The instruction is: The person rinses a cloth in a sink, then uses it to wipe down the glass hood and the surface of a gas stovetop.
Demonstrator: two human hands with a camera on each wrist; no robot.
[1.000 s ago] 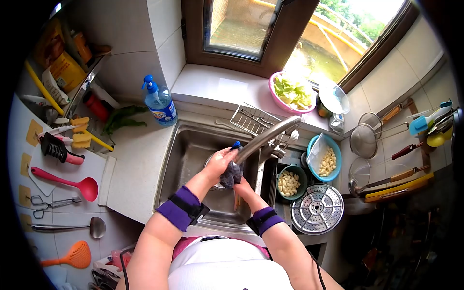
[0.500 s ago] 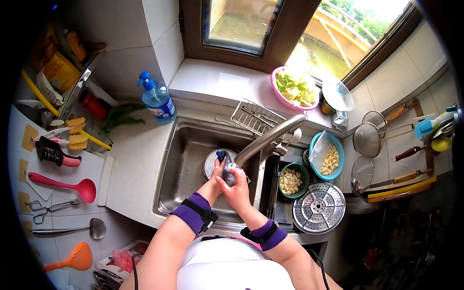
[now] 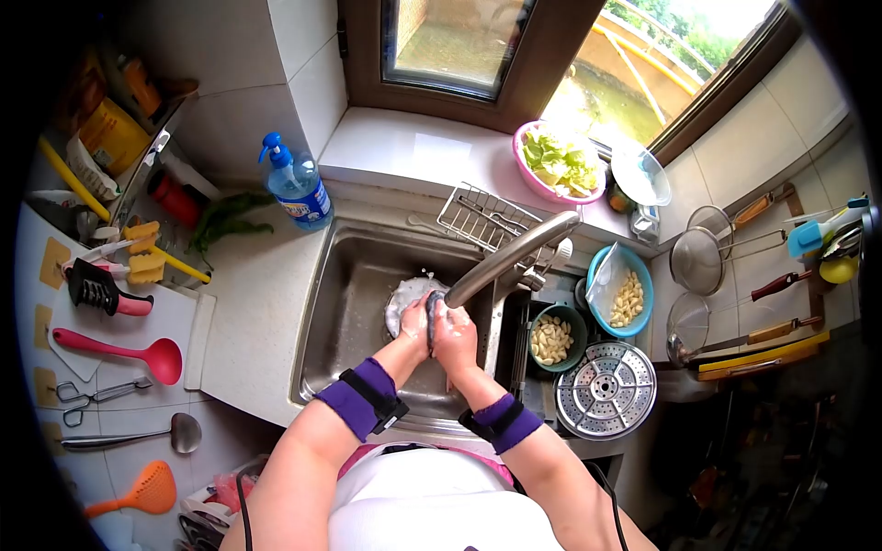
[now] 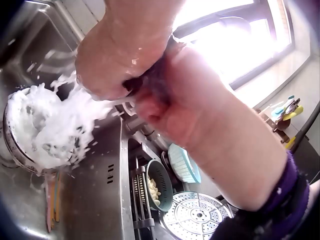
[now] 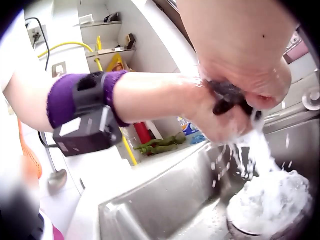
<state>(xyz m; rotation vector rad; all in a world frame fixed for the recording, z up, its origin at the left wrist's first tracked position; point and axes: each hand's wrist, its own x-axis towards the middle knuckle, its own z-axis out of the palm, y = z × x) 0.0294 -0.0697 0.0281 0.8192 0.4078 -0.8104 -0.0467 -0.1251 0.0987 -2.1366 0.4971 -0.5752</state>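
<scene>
Under the curved faucet point(image 3: 514, 255), my left hand point(image 3: 416, 327) and right hand point(image 3: 455, 338) press together over the sink, both gripping a dark wet cloth point(image 3: 432, 314). Fingers of both hands curl round the bunched cloth and hide most of it; dark folds of the cloth point(image 5: 227, 93) poke out in the right wrist view. Water and suds run off the hands. Below them, a bowl point(image 4: 15, 150) heaped with white foam point(image 4: 47, 127) sits in the sink, with water splashing onto it. Chopsticks point(image 4: 56, 200) lie on the sink floor beside the bowl.
The steel sink point(image 3: 335, 275) has a wire rack point(image 3: 478, 225) at its back edge. To the right stand a green bowl point(image 3: 579, 347) and blue basin point(image 3: 646, 317) with garlic cloves, plus a steamer plate point(image 3: 606, 390). A blue pump bottle point(image 3: 303, 197) stands at the left.
The hands have brought the cloth from a looser, spread hold into a tight squeeze between them. The foam-filled bowl has come into view below, and its foam has grown.
</scene>
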